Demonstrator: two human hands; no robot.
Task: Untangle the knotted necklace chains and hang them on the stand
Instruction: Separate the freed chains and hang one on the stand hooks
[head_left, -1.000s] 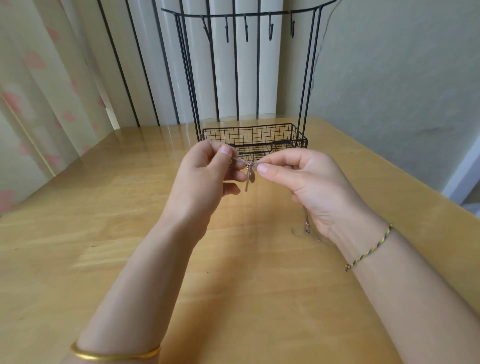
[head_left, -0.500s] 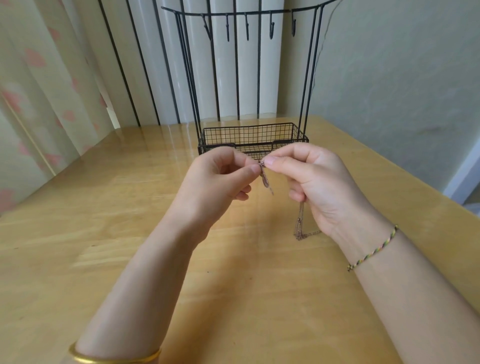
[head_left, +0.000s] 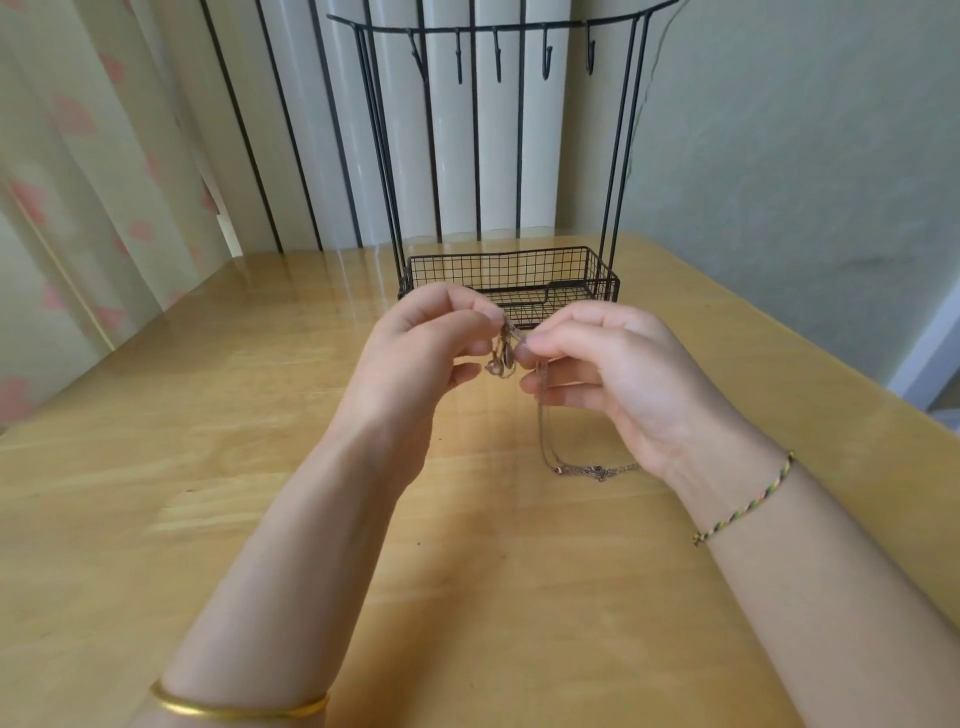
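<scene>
These necklace chains (head_left: 503, 354) look super fine and light, floppy like thread, and I'd guess easy to kink or snap if you yank. Best bet is pinching right beside the knot and teasing the loops apart gently.

The tangled clump hangs between both hands, above the counter (head_left: 208, 467). The left hand (head_left: 415, 358) pinches it from the left with thumb and forefinger, and the right hand (head_left: 613, 374) pinches from the right. A loose tail (head_left: 592, 470) drops down and lies on the counter near the right wrist. The stand (head_left: 519, 267) sits just beyond, hooks bare.
</scene>
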